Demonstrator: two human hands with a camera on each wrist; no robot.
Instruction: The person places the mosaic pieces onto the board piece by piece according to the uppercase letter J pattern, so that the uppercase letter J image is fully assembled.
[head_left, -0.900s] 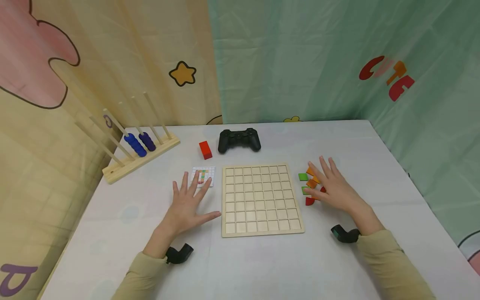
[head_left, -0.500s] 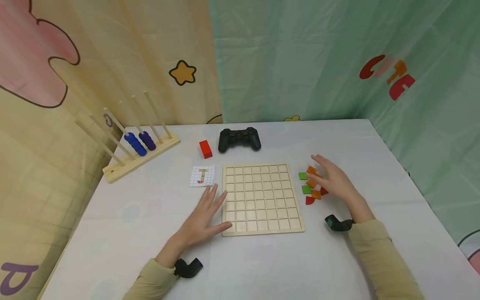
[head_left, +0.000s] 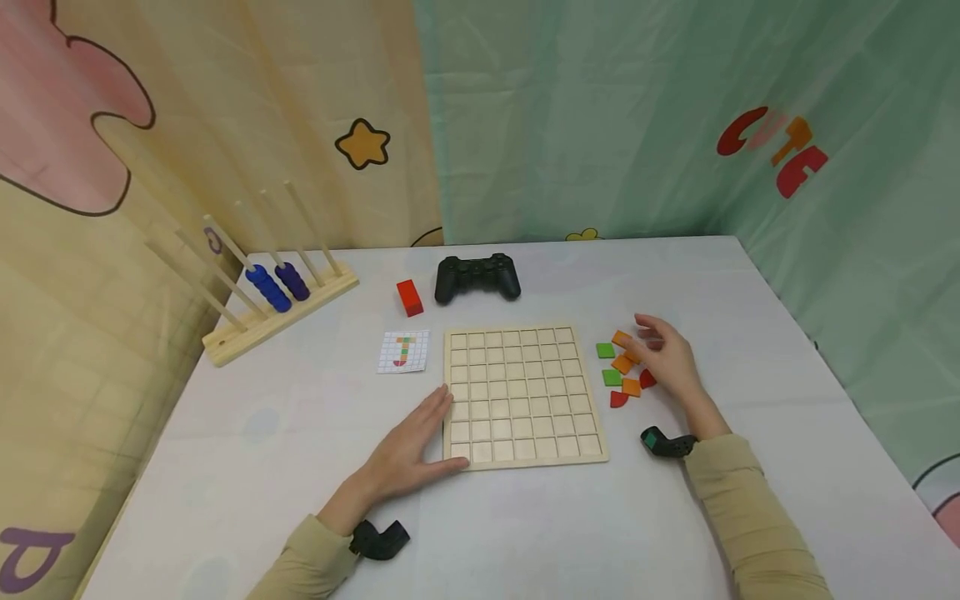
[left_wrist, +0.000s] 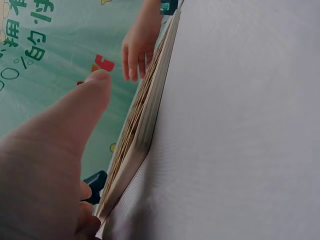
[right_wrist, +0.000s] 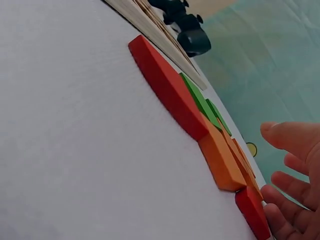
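Note:
A square wooden grid board [head_left: 525, 408] lies on the white table in the head view. My left hand [head_left: 405, 446] is at its left edge, fingers straight, fingertips and thumb against the rim. Just right of the board lies a loose group of flat tiles: green tiles [head_left: 612, 378], orange tiles [head_left: 631, 387] and red rounded tiles [head_left: 618, 399]. Over the far right of that group hovers my right hand [head_left: 669, 362], fingers loosely bent and partly covering an orange tile. In the right wrist view its thumb stands apart from the fingers, and nothing shows between them.
Left of the board lies a small card [head_left: 403, 352] printed with a coloured pattern on a grid. Behind are a red block [head_left: 409, 297] and a black game controller [head_left: 477, 278]. A wooden peg rack [head_left: 288, 318] with blue and purple beads stands at the back left.
My left hand has moved from beside the card toward me and right, onto the board's left edge. My right hand has shifted slightly, its spread fingers now bent near the tiles.

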